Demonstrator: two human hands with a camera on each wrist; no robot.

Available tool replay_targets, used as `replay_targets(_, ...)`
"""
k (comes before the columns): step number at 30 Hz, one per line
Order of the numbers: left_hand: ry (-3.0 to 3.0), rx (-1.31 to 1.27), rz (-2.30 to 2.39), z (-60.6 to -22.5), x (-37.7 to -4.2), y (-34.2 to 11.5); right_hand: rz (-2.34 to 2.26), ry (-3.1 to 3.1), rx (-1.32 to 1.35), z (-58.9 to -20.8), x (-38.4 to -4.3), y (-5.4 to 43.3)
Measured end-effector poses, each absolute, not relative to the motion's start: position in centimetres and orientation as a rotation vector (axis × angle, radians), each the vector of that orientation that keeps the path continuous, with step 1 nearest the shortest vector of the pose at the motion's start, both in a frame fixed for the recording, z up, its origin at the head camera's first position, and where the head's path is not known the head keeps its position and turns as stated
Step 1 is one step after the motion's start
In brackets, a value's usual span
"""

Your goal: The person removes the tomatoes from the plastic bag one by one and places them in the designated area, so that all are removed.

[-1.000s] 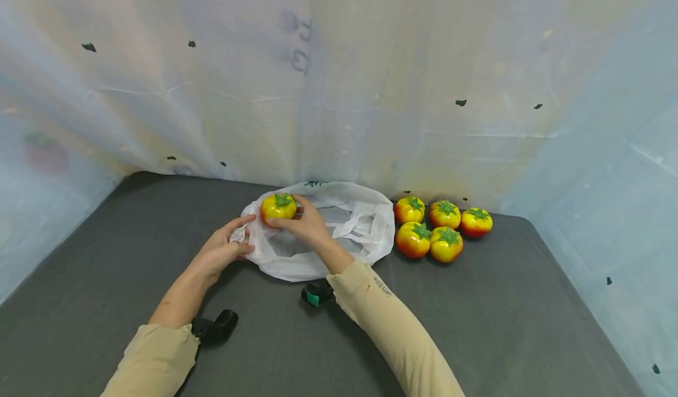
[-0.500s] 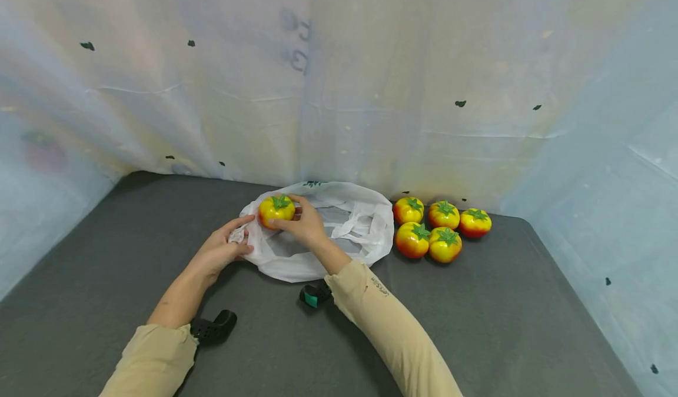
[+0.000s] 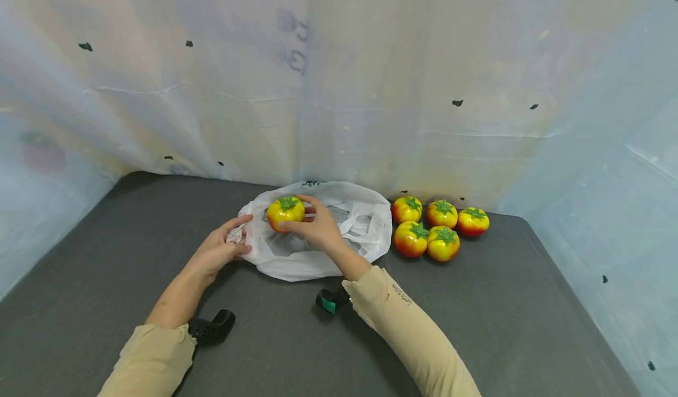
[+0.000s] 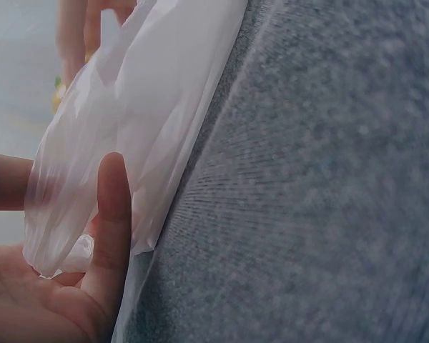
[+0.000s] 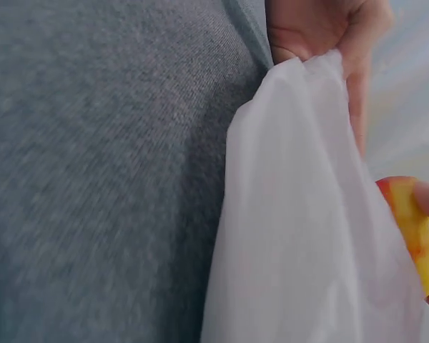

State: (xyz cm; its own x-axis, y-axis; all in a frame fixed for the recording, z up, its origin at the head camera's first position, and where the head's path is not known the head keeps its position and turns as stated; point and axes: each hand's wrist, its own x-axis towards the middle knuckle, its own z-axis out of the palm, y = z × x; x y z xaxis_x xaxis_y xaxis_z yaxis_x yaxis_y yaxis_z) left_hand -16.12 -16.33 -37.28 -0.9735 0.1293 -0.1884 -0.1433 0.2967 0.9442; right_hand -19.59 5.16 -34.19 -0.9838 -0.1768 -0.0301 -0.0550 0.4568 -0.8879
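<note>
A red-and-yellow tomato (image 3: 286, 212) with a green leafy top is in my right hand (image 3: 320, 226), thumb on the near side and fingers round the far side. It is over the left part of the open mouth of a white plastic bag (image 3: 296, 270). My left hand (image 3: 219, 247) grips the bag's left edge. In the left wrist view a bunched bit of the bag lies in the palm, with the thumb (image 4: 114, 214) raised beside the film. The right wrist view shows the tomato (image 5: 411, 229) beyond the bag's side, partly hidden by it.
Several more tomatoes (image 3: 410, 239) sit grouped on the dark grey table (image 3: 275, 350), just right of the bag. A pale sheet (image 3: 349, 91) hangs close behind them. Black wrist devices (image 3: 213, 326) are on both arms.
My right hand and the tomato shift slightly left at first, then right, towards the middle of the bag's mouth. The left hand keeps its hold on the bag's edge.
</note>
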Motion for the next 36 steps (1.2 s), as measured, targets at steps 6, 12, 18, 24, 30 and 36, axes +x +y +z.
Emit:
replay_targets(6, 2.349, 0.000, 1.717, -37.0, -16.2, -16.2, -1.575, 2.565, -0.232, -33.5, -19.2, 6.4)
replay_targets(12, 2.344, -0.021, 1.709, -36.8, -16.0, -16.1, -1.582, 2.563, -0.271, -33.5, -18.9, 7.2)
replay_targets(18, 2.338, -0.036, 1.700, -36.6, -16.2, -16.0, -1.541, 2.583, -0.278, -33.1, -18.4, 8.2)
replay_targets(24, 2.341, -0.016, 1.692, -36.8, -16.2, -16.2, -1.547, 2.588, -0.310, -33.2, -17.9, 9.4)
replay_targets(30, 2.347, 0.003, 1.697, -36.9, -16.3, -16.5, -1.560, 2.580, -0.304, -33.1, -17.4, 10.9)
replay_targets(36, 2.350, 0.026, 1.699, -36.8, -16.5, -16.9, -1.575, 2.566, -0.322, -33.2, -17.4, 12.4)
